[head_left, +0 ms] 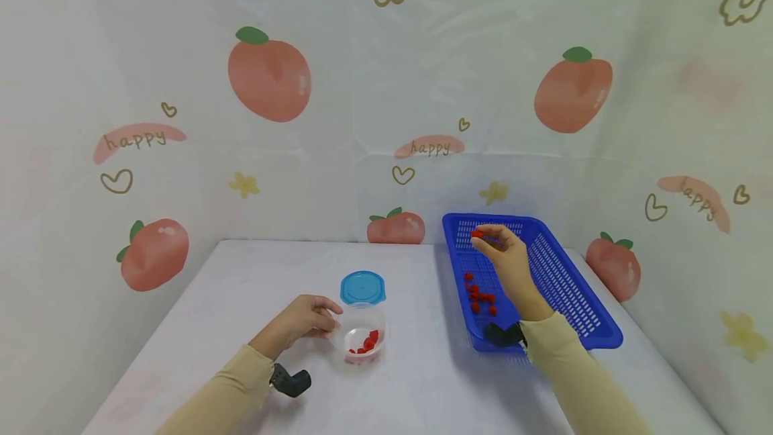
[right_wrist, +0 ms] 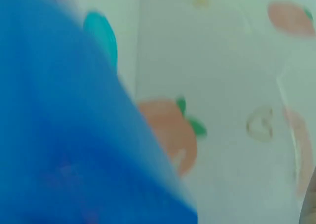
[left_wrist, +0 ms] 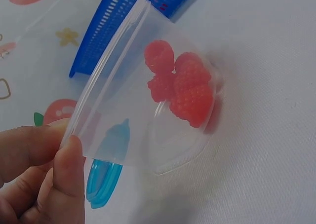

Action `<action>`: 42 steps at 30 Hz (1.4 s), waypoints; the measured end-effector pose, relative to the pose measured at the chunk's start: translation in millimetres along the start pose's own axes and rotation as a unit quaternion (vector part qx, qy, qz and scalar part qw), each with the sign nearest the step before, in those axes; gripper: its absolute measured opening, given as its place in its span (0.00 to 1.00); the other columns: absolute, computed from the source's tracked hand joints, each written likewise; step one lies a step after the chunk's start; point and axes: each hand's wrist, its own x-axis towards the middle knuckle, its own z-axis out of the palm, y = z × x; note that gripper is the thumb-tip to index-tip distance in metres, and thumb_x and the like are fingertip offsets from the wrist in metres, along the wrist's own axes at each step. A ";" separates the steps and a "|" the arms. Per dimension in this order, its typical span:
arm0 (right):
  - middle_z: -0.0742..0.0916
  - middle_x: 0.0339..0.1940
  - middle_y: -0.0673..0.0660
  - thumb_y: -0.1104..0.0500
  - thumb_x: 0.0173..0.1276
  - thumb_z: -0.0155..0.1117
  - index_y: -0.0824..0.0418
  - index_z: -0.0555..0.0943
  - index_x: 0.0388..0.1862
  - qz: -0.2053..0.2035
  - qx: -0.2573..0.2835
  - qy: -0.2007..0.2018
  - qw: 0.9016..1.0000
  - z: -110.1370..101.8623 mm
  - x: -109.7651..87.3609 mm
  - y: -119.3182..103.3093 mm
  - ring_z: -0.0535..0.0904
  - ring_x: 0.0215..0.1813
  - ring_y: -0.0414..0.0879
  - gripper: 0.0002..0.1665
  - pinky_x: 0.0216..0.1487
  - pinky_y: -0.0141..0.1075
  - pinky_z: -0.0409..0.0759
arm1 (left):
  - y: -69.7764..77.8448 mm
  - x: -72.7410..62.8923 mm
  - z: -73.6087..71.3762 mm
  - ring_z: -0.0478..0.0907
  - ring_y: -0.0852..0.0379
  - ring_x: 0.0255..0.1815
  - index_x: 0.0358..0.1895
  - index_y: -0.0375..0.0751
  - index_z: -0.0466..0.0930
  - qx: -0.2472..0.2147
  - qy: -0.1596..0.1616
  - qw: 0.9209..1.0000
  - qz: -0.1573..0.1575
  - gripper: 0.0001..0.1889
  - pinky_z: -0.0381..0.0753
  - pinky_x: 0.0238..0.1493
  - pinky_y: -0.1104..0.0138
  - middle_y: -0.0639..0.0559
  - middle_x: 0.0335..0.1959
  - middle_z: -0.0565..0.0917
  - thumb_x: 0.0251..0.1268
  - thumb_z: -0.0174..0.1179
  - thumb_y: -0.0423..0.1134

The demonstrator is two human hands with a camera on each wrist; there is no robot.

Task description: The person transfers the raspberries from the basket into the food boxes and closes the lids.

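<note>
My left hand (head_left: 304,317) pinches the rim of a clear plastic tub (left_wrist: 133,130) between thumb and fingers. Several red raspberries (left_wrist: 192,88) lie in the tub, gathered on one side of its bottom. Over the blue basket (head_left: 594,311), my right hand (head_left: 507,260) pinches one raspberry (head_left: 477,233) between thumb and fingertips. More raspberries (head_left: 481,297) lie in a loose group on the basket's floor, to the left of my right wrist. The right wrist view is mostly filled by blurred blue basket wall, and the fingertips are outside it.
A round blue lid (head_left: 363,286) lies on the white table (head_left: 272,267) just behind the tub. The slotted basket stands at the table's right side. A fruit-patterned curtain (head_left: 338,86) hangs behind and along the sides.
</note>
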 end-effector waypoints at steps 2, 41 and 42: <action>0.83 0.41 0.42 0.58 0.65 0.67 0.64 0.78 0.50 -0.001 0.013 -0.015 1.000 10.5 -10.3 -2.4 0.82 0.44 0.37 0.17 0.48 0.26 0.80 | -0.2 -0.2 -0.3 0.79 0.56 0.24 0.47 0.31 0.79 0.000 -0.003 1.000 0.002 0.15 0.85 0.33 0.66 0.48 0.27 0.80 0.56 0.66 0.30; 0.86 0.44 0.64 0.65 0.62 0.68 0.69 0.81 0.47 0.059 -0.015 -0.224 0.973 127.2 -96.4 59.2 0.82 0.39 0.43 0.15 0.43 0.27 0.83 | -1.6 2.7 -1.2 0.78 0.58 0.23 0.49 0.28 0.78 -0.018 -0.011 1.000 0.008 0.17 0.85 0.32 0.67 0.49 0.25 0.80 0.55 0.65 0.28; 0.86 0.44 0.64 0.66 0.62 0.68 0.69 0.81 0.47 0.058 -0.018 -0.226 0.972 127.7 -96.0 59.5 0.81 0.39 0.43 0.15 0.42 0.26 0.83 | -1.5 2.3 -1.3 0.78 0.58 0.24 0.49 0.28 0.78 -0.018 -0.011 1.000 0.008 0.17 0.85 0.32 0.67 0.49 0.26 0.80 0.56 0.65 0.28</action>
